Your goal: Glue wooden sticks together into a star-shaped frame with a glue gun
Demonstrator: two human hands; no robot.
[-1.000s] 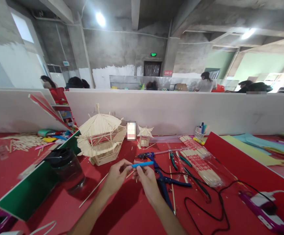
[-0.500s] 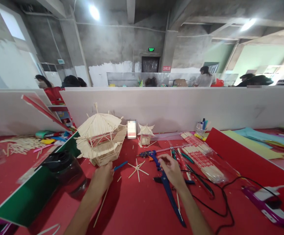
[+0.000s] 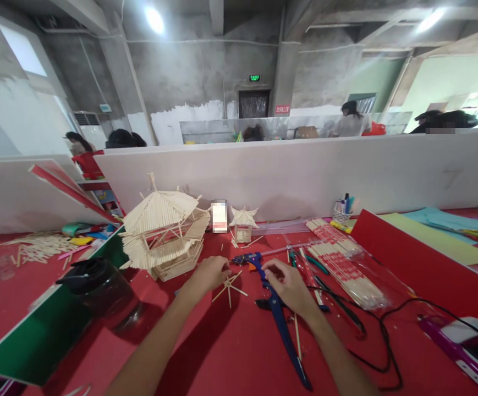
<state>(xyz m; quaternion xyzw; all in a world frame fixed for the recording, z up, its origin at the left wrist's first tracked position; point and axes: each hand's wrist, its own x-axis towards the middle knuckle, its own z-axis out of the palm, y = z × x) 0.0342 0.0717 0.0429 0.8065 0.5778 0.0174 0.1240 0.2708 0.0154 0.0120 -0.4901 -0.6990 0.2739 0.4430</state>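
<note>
My left hand [image 3: 213, 273] is over the upper edge of a star of thin wooden sticks [image 3: 229, 287] lying on the table. Its fingers are curled together; what they hold, if anything, is hidden. My right hand [image 3: 285, 279] is beside a blue hot glue gun [image 3: 256, 260], thumb and forefinger pinched; I cannot make out anything between them. Below it lies a long blue-handled cutting tool [image 3: 284, 330]. A large pavilion model [image 3: 164, 234] of wooden sticks stands behind my left hand, with a smaller stick pavilion [image 3: 243, 225] farther right.
Packs of wooden sticks [image 3: 346, 275] lie to the right, near a black cable [image 3: 381, 330] and a purple power strip [image 3: 461, 352]. A dark bottle [image 3: 102, 297] stands at left by a green board [image 3: 36, 335]. A white partition [image 3: 288, 170] closes off the back; people are beyond it.
My left hand has moved right, from in front of the large pavilion to the stick star. The blue thin tool beside it is now mostly hidden. My right hand has barely moved.
</note>
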